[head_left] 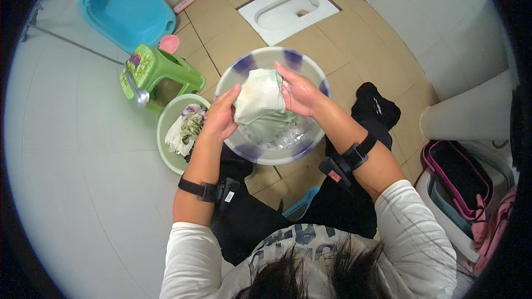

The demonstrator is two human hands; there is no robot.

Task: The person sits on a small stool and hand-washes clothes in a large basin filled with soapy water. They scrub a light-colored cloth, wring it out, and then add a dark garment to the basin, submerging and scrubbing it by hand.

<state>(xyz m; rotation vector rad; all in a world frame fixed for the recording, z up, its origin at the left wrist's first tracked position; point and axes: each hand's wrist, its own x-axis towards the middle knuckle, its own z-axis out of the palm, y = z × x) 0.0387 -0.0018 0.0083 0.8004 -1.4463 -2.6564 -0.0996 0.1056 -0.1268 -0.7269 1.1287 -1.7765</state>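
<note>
Stretched between my two hands is a wet, pale white-green cloth (258, 97), folded over in layers. My left hand (223, 115) grips its left edge, thumb up, while my right hand (300, 94) has hold of the right edge with fingers partly behind it. The lower folds hang down into a white basin with purple patches (242, 152), between my knees. Clear water with shiny, see-through bubbles (289, 136) shows at the basin's bottom right. Whether the cloth is a garment or a towel I cannot tell.
Left of the basin, a light green tub (161, 135) holds crumpled clothes (191, 127). Behind it stand a green stool (177, 67) with a shower head (142, 97) and a blue bathtub (124, 3). A squat toilet (263, 32) lies ahead; a white bin (429, 199) stands right.
</note>
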